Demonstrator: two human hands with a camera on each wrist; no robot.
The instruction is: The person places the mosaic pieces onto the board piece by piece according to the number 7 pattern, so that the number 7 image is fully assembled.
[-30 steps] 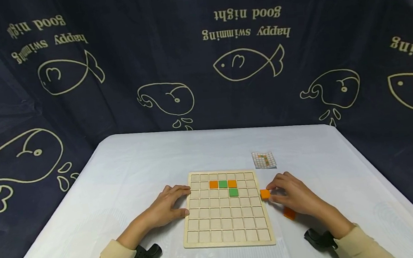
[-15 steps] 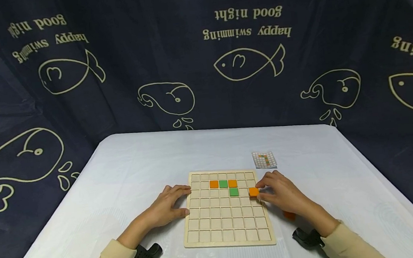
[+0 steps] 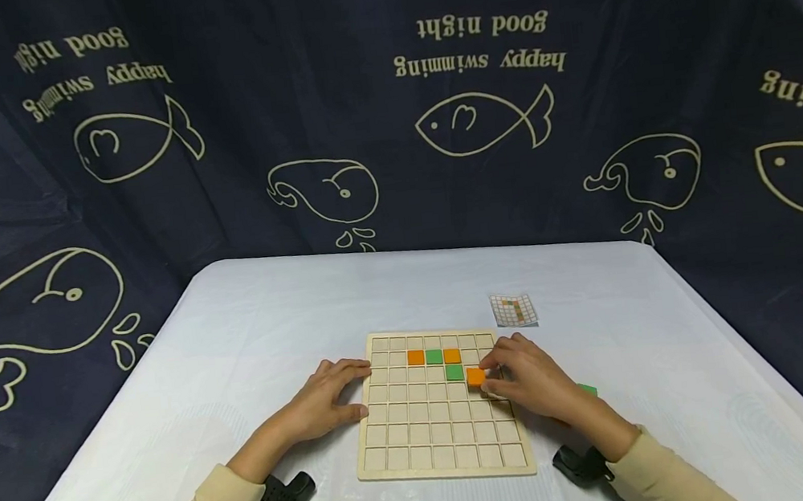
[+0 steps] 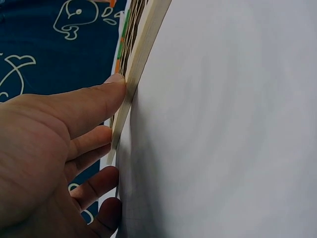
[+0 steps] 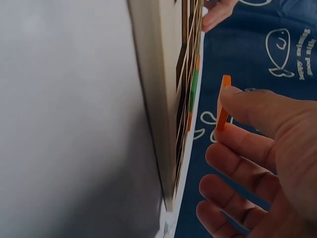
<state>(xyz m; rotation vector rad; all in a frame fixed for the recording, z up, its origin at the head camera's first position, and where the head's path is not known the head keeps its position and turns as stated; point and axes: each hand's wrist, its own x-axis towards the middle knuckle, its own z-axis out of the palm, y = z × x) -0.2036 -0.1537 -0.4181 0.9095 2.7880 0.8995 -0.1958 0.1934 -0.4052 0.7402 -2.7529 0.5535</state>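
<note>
A wooden grid board lies on the table, with orange and green square tiles set in its upper cells, among them a green tile. My right hand pinches an orange tile between thumb and index finger, above the board just right of that green tile. In the right wrist view the pinched tile stands off the board's surface, its other fingers loosely bent. My left hand rests at the board's left edge; in the left wrist view its thumb and fingertips touch the wooden rim.
A small card printed with a coloured grid pattern lies beyond the board's upper right corner. Part of another green tile shows behind the right forearm. A dark cloth with fish and whale drawings hangs behind the white table.
My right hand has carried the orange tile leftward from beside the board to over its cells. A green tile has come into view behind the right forearm. The left hand stays put.
</note>
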